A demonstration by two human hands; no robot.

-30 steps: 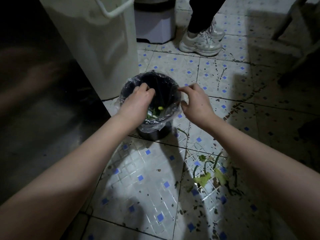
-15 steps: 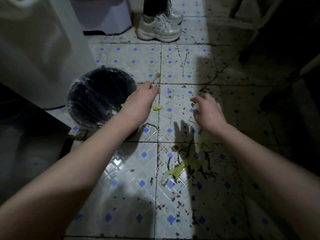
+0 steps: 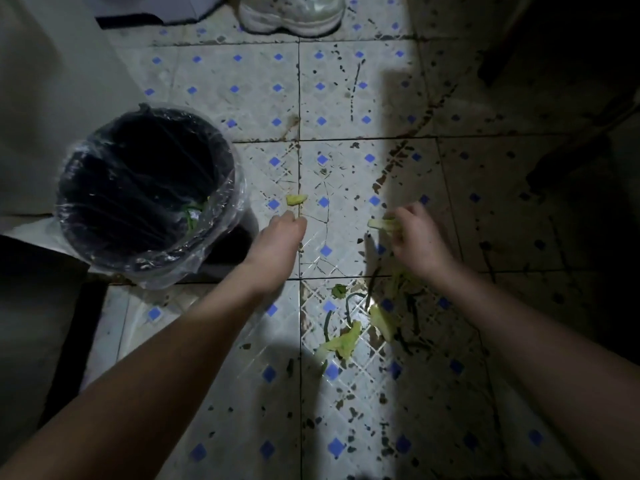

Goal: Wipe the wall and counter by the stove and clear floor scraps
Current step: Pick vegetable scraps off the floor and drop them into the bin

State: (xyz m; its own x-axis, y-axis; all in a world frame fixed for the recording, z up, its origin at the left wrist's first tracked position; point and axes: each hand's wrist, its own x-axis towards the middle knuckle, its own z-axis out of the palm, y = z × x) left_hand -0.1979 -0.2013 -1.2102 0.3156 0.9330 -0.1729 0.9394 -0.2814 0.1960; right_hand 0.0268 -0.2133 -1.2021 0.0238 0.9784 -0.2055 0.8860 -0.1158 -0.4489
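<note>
A black bin lined with a clear plastic bag (image 3: 221,188) stands on the tiled floor at the left, with green scraps inside. My left hand (image 3: 282,237) hovers low over the floor just right of the bin, fingers curled down; I cannot see anything in it. A small yellow-green scrap (image 3: 296,199) lies on the tile just beyond its fingertips. My right hand (image 3: 414,233) pinches a pale green vegetable piece (image 3: 379,223). A heap of leaf pieces and green stems (image 3: 360,327) lies between my forearms.
A person's white sneaker (image 3: 294,13) stands at the top edge. A pale cabinet side (image 3: 52,98) rises behind the bin. Dark furniture legs (image 3: 554,161) fill the shadowed right. The dirty blue-dotted floor tiles (image 3: 242,91) carry small dark specks all over.
Both hands left the bin and dropped to the floor to its right. My right hand has picked up a pale green piece. The view tilted down toward the scraps.
</note>
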